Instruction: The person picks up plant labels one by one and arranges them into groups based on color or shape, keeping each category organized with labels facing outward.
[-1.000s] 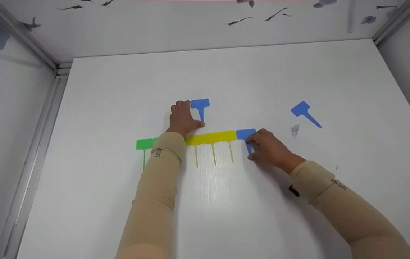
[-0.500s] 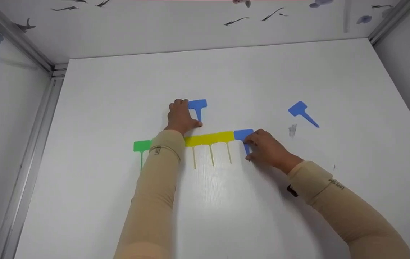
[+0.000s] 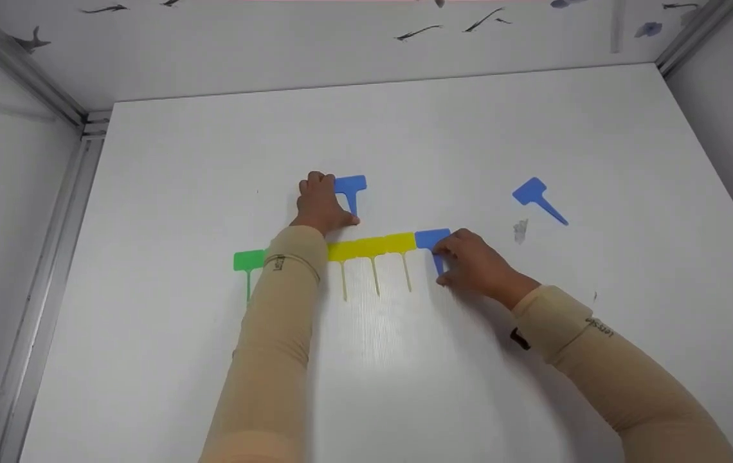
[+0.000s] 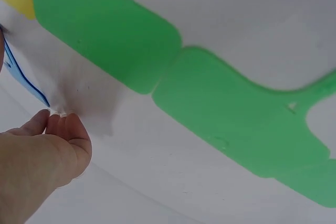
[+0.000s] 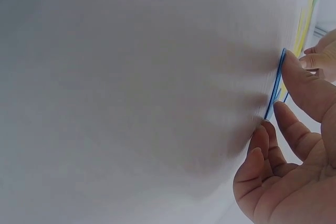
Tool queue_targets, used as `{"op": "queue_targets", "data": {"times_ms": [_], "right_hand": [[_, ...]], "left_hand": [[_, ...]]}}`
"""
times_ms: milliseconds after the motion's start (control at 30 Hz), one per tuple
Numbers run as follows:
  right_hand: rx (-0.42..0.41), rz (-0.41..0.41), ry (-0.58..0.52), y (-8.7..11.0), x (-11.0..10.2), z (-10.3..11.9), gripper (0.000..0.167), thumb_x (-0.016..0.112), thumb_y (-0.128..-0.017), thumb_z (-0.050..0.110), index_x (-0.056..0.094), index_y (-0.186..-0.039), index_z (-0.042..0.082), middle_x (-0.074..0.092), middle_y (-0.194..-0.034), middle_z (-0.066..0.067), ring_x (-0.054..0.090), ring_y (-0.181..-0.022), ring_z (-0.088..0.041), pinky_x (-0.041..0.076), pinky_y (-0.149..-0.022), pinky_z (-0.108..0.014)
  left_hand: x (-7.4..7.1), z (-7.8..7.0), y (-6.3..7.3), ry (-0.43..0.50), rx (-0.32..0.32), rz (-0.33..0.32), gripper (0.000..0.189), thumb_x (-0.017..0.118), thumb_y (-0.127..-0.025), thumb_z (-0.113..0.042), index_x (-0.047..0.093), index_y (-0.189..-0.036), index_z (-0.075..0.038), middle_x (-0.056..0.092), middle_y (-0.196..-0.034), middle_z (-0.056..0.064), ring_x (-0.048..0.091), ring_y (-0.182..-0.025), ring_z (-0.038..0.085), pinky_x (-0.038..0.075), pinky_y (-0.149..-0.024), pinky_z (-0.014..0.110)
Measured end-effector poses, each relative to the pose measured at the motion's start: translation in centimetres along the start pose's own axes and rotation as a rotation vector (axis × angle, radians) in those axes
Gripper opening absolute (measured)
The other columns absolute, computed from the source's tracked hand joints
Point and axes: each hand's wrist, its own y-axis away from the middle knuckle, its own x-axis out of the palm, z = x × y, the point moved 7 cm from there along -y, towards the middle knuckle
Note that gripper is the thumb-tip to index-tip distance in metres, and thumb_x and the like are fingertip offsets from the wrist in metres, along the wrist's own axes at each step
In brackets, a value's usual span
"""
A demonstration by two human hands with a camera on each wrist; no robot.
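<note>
My left hand [image 3: 320, 204] holds a blue T-shaped plant label [image 3: 352, 185] flat on the table, fingers at its head's left edge and thumb by the stem tip. Below it runs a row of labels: green labels [image 3: 249, 260] on the left, partly hidden by the left sleeve, then yellow labels [image 3: 373, 247]. At the row's right end, against the yellow, my right hand [image 3: 479, 263] grips another blue label [image 3: 431, 238] by head and stem. In the right wrist view, this label [image 5: 275, 85] shows edge-on at the fingertips. Large green heads [image 4: 226, 114] fill the left wrist view.
One more blue label [image 3: 537, 191] lies tilted at the right of the white table [image 3: 405, 386], above a grey smudge [image 3: 520, 230]. A patterned white wall [image 3: 315, 51] stands behind the table, with a metal frame rail [image 3: 51, 289] along the left.
</note>
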Motion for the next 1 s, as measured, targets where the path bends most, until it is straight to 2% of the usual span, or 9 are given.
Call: {"op": "queue_targets", "data": {"times_ms": [267,633,867,1000], "right_hand": [[0.010,0.009,-0.006,-0.03,0.02,0.06,0.049,0.078,-0.082,0.013,0.059,-0.127,0.005,0.051,-0.126,-0.016,0.049,-0.112,-0.029,0.040,-0.105,-0.043],[0.038,0.008,-0.025,0.11,-0.15,0.17,0.048,0.078,-0.081,0.012,0.061,-0.126,0.007,0.051,-0.125,-0.013,0.049,-0.112,-0.028,0.040,-0.105,-0.042],[-0.005,-0.009,-0.005,0.26,-0.13,0.22,0.047,0.078,-0.081,0.011,0.060,-0.124,0.005,0.052,-0.123,-0.014,0.049,-0.112,-0.028,0.041,-0.105,-0.042],[-0.002,-0.012,-0.006,0.24,-0.08,0.14,0.048,0.079,-0.080,0.012,0.060,-0.124,0.005,0.052,-0.123,-0.013,0.049,-0.111,-0.027,0.041,-0.105,-0.041]], "left_hand": [[-0.07,-0.16,-0.16,-0.031,0.001,0.018,0.094,0.080,-0.078,-0.036,0.027,-0.151,-0.006,0.023,-0.151,0.014,0.022,-0.134,0.028,0.027,-0.113,0.038],[-0.17,-0.29,-0.54,-0.063,0.010,0.011,0.095,0.081,-0.077,-0.036,0.028,-0.150,-0.006,0.024,-0.151,0.015,0.024,-0.133,0.029,0.026,-0.113,0.040],[-0.10,-0.26,-0.71,-0.083,0.025,0.032,0.093,0.081,-0.077,-0.037,0.029,-0.148,-0.006,0.023,-0.150,0.016,0.022,-0.133,0.031,0.027,-0.112,0.043],[-0.09,-0.29,-0.74,-0.082,0.023,0.035,0.094,0.081,-0.076,-0.037,0.029,-0.148,-0.006,0.023,-0.150,0.016,0.022,-0.132,0.030,0.027,-0.112,0.043]]}}
